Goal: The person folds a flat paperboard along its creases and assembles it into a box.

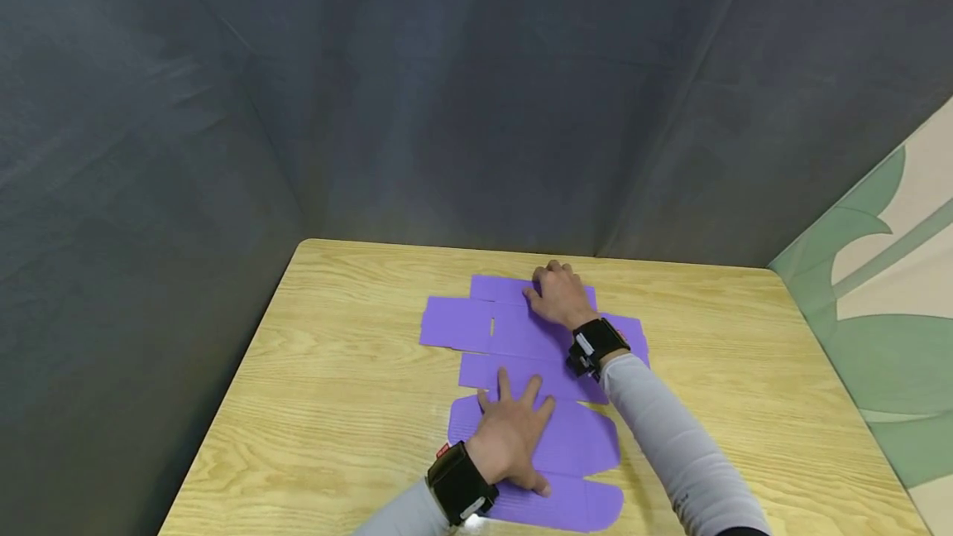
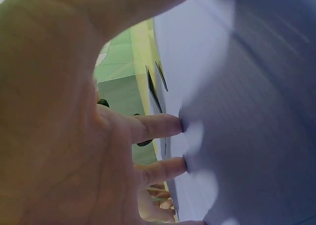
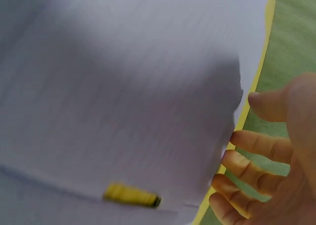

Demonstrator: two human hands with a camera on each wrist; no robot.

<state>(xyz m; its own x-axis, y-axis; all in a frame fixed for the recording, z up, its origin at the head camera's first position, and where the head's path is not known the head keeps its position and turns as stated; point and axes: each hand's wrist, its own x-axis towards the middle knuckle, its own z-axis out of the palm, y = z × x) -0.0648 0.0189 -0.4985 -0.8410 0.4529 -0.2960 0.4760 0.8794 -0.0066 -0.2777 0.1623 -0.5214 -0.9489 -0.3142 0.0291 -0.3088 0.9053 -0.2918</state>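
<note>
A flat, unfolded purple cardboard box (image 1: 457, 323) lies on the wooden table, with its flaps, creases and slots spread out. On its near panel rests my left hand (image 1: 510, 435), fingers spread wide; the left wrist view shows the fingertips (image 2: 173, 123) pressing the ribbed cardboard surface (image 2: 261, 121). My right hand (image 1: 560, 298) reaches to the far flap. Its slightly bent fingers lie over the far edge of the cardboard. Seen from the right wrist, the thumb and fingertips (image 3: 237, 160) meet that edge, beside a panel (image 3: 123, 116) with a small slot.
The light wooden table (image 1: 335, 370) extends on both sides of the cardboard. A dark grey curtain (image 1: 447, 106) hangs behind and to the left of it. At the right is a green and cream patterned panel (image 1: 893, 337). Both wrists carry black camera straps (image 1: 457, 482).
</note>
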